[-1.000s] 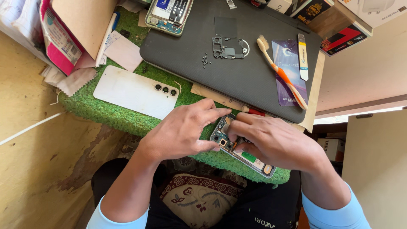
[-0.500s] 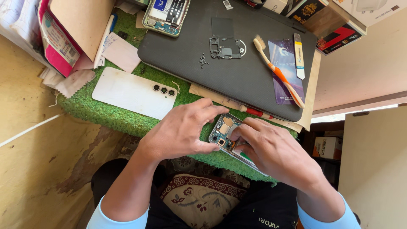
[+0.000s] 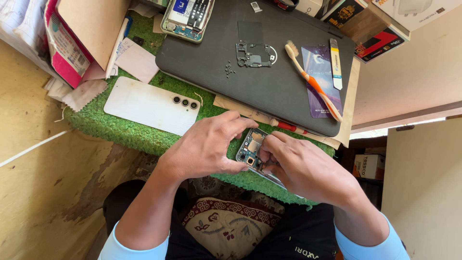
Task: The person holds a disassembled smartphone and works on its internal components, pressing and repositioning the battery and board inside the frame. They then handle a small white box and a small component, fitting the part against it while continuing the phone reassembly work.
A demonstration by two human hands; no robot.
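Note:
An opened phone (image 3: 252, 149) with its circuit board showing lies on the green turf mat (image 3: 144, 135) at the mat's near edge. My left hand (image 3: 209, 144) grips the phone's top end between thumb and fingers. My right hand (image 3: 301, 166) covers the phone's lower part, with its fingertips pressed on the board near the top. Most of the phone body is hidden under my right hand. Whether the right fingers pinch a small part cannot be seen.
A white phone back cover (image 3: 151, 106) lies on the turf to the left. A dark grey mat (image 3: 211, 58) behind carries a metal frame piece (image 3: 254, 54), small screws (image 3: 229, 70), an orange toothbrush (image 3: 313, 82), a flat pry tool (image 3: 335, 63) and another opened phone (image 3: 187, 17). Boxes and papers stand around.
Both hands have kept to the opened phone. My right hand has crept up over the phone so that less of its lower part shows. The camera view has drifted slightly.

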